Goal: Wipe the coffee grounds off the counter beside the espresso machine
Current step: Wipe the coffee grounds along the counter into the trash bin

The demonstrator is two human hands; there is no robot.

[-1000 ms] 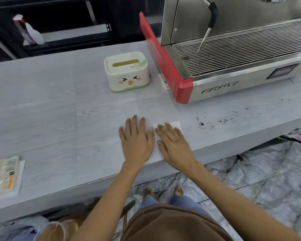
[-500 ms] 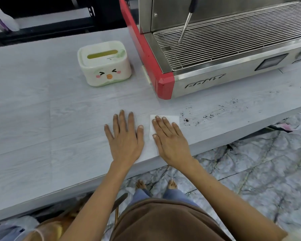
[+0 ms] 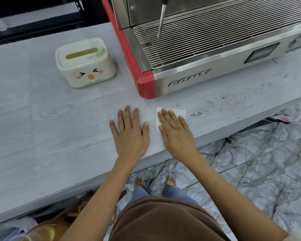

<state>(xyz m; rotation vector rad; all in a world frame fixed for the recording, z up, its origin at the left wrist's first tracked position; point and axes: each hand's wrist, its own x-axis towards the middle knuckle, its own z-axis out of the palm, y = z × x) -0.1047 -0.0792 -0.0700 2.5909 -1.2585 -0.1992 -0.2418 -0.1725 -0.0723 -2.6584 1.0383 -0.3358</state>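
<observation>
Head view: left hand [image 3: 129,133] flat, fingers spread, palm down on pale grey wood-grain counter [image 3: 42,129], grasping nothing. Right hand [image 3: 176,134] likewise flat and unclenched, pressing on thin white square tissue [image 3: 179,112]. Dark scattered coffee grounds [image 3: 198,113] just right of tissue, before red-cornered steel espresso machine [image 3: 207,70]. Cream duck-faced tissue box [image 3: 85,62] left of machine.

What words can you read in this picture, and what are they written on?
Raised letters on the espresso machine front panel: too blurred to spell out for certain.
Small mark on the lid of the tissue box: too small to read.
The box's front shows only a drawn face, no words.
Small screens on the machine: nothing readable.
</observation>
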